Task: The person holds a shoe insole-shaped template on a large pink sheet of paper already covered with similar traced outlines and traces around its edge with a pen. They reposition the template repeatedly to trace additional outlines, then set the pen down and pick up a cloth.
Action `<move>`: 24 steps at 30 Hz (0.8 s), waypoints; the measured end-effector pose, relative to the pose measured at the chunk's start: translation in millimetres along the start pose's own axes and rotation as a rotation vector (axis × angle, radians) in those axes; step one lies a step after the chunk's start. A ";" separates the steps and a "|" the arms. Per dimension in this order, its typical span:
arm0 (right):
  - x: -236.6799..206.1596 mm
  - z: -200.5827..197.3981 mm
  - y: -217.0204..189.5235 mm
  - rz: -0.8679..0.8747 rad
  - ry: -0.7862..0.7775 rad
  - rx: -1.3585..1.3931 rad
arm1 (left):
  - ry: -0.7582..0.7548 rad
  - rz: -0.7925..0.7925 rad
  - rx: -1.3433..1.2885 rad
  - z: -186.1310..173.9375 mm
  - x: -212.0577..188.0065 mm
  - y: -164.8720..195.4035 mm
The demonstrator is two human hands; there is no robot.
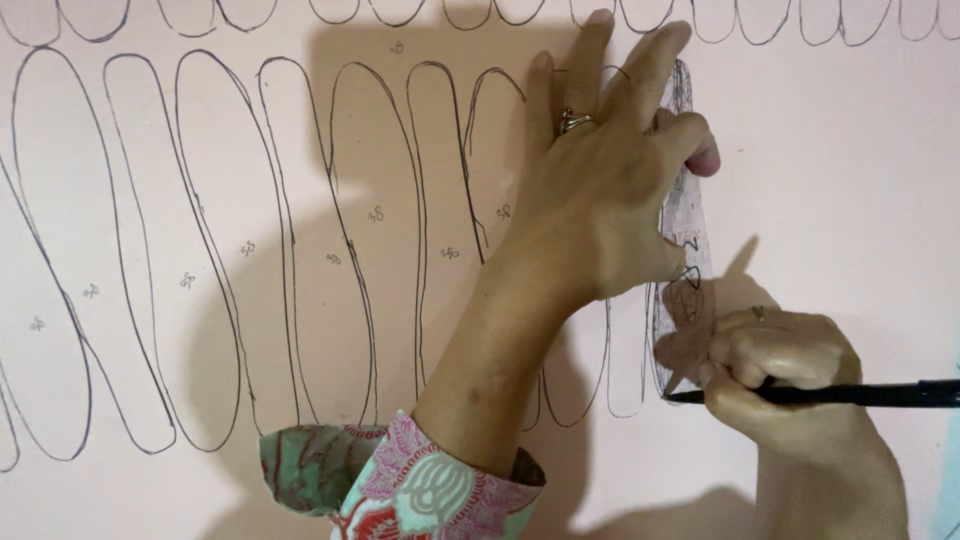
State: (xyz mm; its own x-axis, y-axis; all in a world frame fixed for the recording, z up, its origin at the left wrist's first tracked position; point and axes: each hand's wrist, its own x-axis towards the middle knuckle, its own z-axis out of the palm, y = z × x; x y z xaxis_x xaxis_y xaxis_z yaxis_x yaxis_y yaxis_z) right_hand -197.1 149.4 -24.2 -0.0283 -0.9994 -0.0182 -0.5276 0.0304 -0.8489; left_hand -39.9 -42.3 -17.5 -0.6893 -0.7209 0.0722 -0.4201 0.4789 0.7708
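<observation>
Presently catalogued: left hand (600,190), fingers (585,60) spread, pressed flat on grey template (688,215) over pink sheet (850,150); right hand (785,365), fingers clamped on black pen (860,393), tip at template's lower edge. Best kept pinned, tip tight to edge.

Left hand (600,190) pressing the template (688,230) blocks its left; right side lies open.
</observation>
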 end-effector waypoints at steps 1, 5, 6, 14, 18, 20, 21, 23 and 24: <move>-0.1 -0.7 -0.7 -0.010 -0.009 0.008 | -0.001 -0.002 0.000 -0.1 0.1 0.1; 0.2 -2.5 -0.5 0.019 -0.024 -0.014 | -0.038 -0.006 0.018 -2.2 -0.2 -0.1; 0.4 -2.9 -0.1 0.041 -0.021 -0.037 | -0.041 -0.010 0.020 -2.7 0.2 0.1; -1.8 -4.4 0.5 0.005 -0.037 0.022 | -0.072 -0.024 0.035 -2.5 1.2 2.3; -1.6 -8.5 0.9 0.053 -0.074 -0.104 | -0.056 -0.014 0.039 -1.0 1.4 1.6; 0.4 -10.4 2.8 0.016 -0.098 -0.045 | -0.047 -0.011 0.040 -0.4 1.3 0.7; 0.7 -10.7 3.4 0.001 -0.109 -0.016 | -0.044 -0.008 0.039 -0.3 0.6 0.2; 0.7 -10.3 4.2 -0.005 -0.079 -0.007 | -0.028 -0.002 0.036 0.6 -0.8 -0.1; 0.3 -10.1 4.4 -0.008 -0.063 -0.003 | -0.016 0.002 0.036 1.2 -1.3 -0.1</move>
State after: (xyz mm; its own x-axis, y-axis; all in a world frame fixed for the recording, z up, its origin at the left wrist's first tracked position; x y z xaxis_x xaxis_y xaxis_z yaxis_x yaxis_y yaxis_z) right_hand -208.0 149.4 -22.6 0.0291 -0.9986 -0.0447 -0.5298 0.0225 -0.8478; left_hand -39.6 -40.8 -18.4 -0.6995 -0.7119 0.0631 -0.4394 0.4980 0.7476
